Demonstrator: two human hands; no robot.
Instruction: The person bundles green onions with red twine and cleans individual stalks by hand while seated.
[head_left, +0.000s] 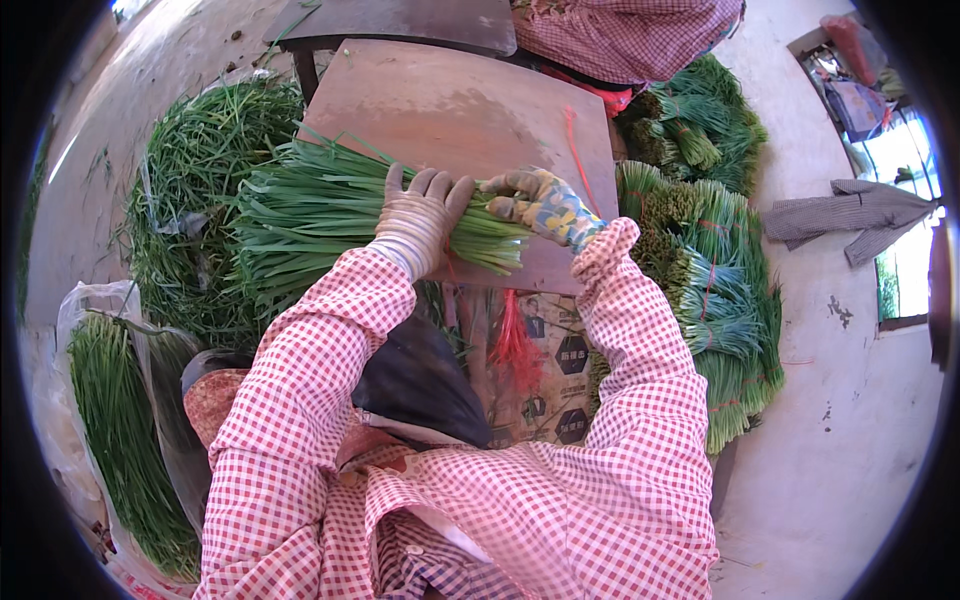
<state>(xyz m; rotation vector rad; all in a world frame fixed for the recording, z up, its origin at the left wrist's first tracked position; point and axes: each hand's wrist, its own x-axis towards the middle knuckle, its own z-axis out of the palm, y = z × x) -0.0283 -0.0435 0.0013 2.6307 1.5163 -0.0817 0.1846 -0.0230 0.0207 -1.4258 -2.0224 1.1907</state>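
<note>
Left hand (420, 218), right hand (552, 205) at leafy bunch (305, 212) — long, green; paler stems (497, 242)

Red-white checked sleeves (322, 325), green leaf bundle (310, 205), blue-yellow floral right glove (556, 208), brownish tabletop (400, 85)

Red-checked sleeves (282, 420) meet 2 gloves (415, 222), the right apparently floral.

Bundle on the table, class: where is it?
In the head view, the bundle lies left of centre, across the left edge of the table, under the left hand.
</note>
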